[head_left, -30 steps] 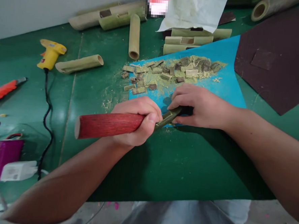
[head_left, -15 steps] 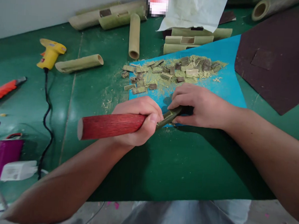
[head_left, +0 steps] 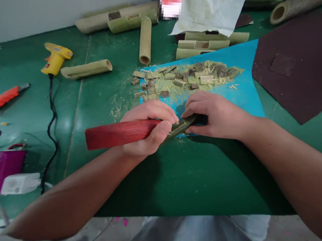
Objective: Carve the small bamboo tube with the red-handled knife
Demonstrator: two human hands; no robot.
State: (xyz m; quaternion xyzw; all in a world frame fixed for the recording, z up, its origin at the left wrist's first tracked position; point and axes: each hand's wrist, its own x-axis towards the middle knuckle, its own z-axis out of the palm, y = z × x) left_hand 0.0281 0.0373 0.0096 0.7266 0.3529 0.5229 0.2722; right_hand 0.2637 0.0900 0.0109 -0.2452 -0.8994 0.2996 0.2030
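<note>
My left hand (head_left: pixel 149 129) is wrapped round the red wooden handle (head_left: pixel 119 134) of a tool, whose working end is hidden behind the fingers. Its fingertips reach the notched part of a dark green bamboo piece (head_left: pixel 180 127). With thumb and fingers, my right hand (head_left: pixel 212 114) grips the other end of that bamboo, close over the near edge of a blue sheet (head_left: pixel 242 98). Bamboo chips and sawdust (head_left: pixel 179 81) lie heaped on the sheet, just beyond both hands.
Cut bamboo tubes (head_left: pixel 203 45) lie along the back. At left are a yellow corded tool (head_left: pixel 55 59), an orange-handled cutter (head_left: pixel 4 100) and a purple box (head_left: pixel 7 169) with cables. A dark brown sheet (head_left: pixel 295 67) covers the right. The green table (head_left: pixel 201 181) ends in front of me.
The red handle has tipped and turned slightly, so its pale end face no longer shows. My left fingers stretch a little farther along the bamboo. My right hand holds still.
</note>
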